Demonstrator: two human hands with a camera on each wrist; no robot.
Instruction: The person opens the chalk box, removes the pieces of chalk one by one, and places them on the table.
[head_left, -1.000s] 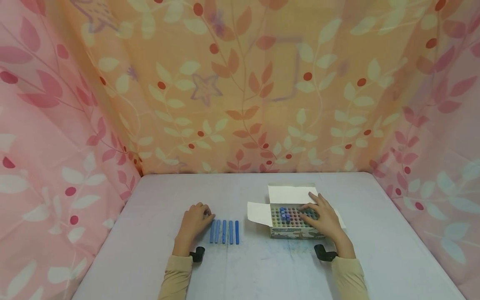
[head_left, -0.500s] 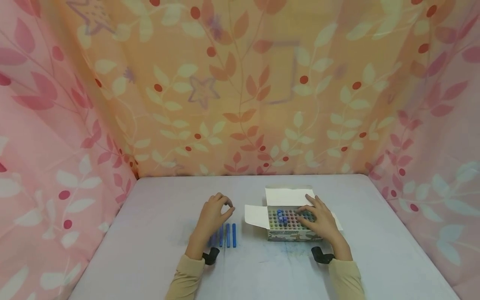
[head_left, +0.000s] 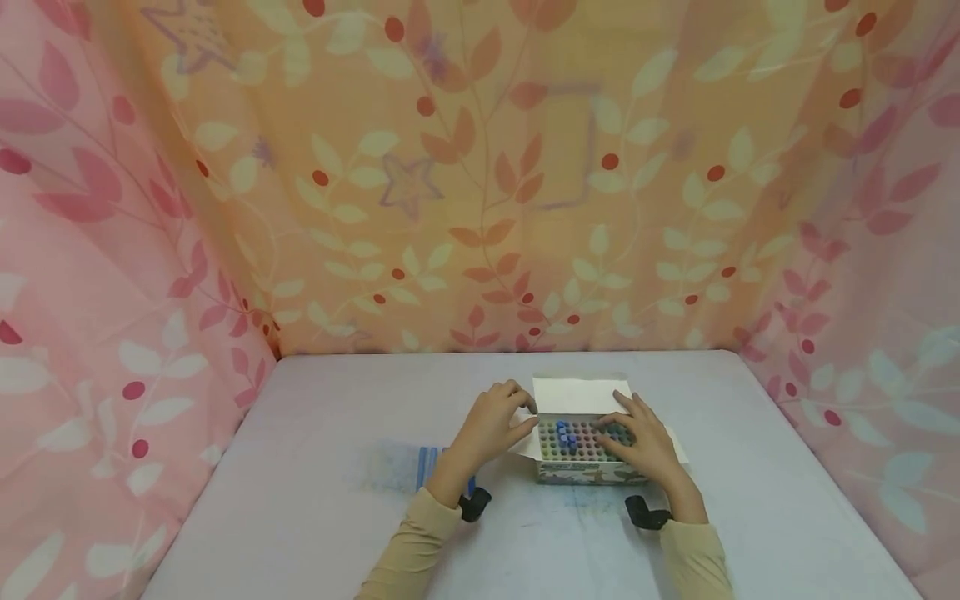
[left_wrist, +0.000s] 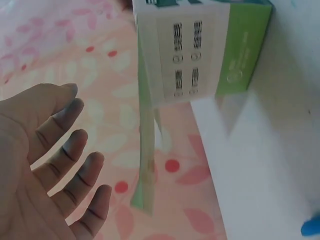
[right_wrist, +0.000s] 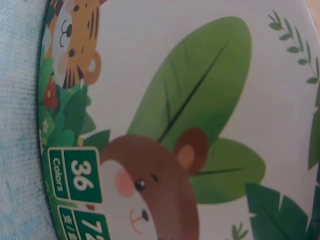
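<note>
My left hand is at the left end of an open cardboard box of chalk, fingers loosely bent with nothing visible between them. In the left wrist view, the hand has dark-smudged fingertips and stands apart from the box's printed end. My right hand is over the box's right part, fingers spread, fingertips close over the rows of coloured round ends. Several blue chalk sticks stand up above the others. More blue chalk sticks lie on the table, partly hidden behind my left forearm.
The box's white lid is folded back, its left flap partly covered by my hand. Blue dust smears the white table left of the loose sticks. A patterned curtain encloses the back and sides. A black wrist camera sits on each wrist.
My left hand has moved right, from the loose chalk sticks to the left end of the box. My right hand has stayed over the box.
</note>
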